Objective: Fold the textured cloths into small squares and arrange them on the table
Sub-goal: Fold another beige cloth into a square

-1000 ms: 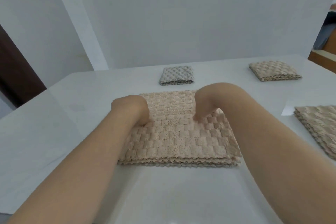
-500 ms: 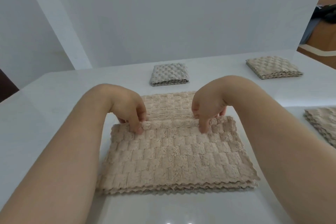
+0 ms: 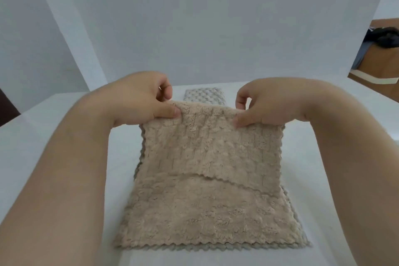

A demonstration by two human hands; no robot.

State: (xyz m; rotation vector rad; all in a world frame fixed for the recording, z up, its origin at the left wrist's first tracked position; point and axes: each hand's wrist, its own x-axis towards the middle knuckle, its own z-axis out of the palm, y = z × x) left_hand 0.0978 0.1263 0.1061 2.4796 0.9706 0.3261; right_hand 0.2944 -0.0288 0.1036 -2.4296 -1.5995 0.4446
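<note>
Both of your hands, left hand (image 3: 138,101) and right hand (image 3: 265,106), pinch the beige cloth (image 3: 203,179) mid-counter (image 3: 64,119), probably folding; next, lay it square toward the near edge.

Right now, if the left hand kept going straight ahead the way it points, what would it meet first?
Probably the folded grey cloth lying just beyond the left hand and the beige cloth it pinches; depth is hard to judge.
</note>
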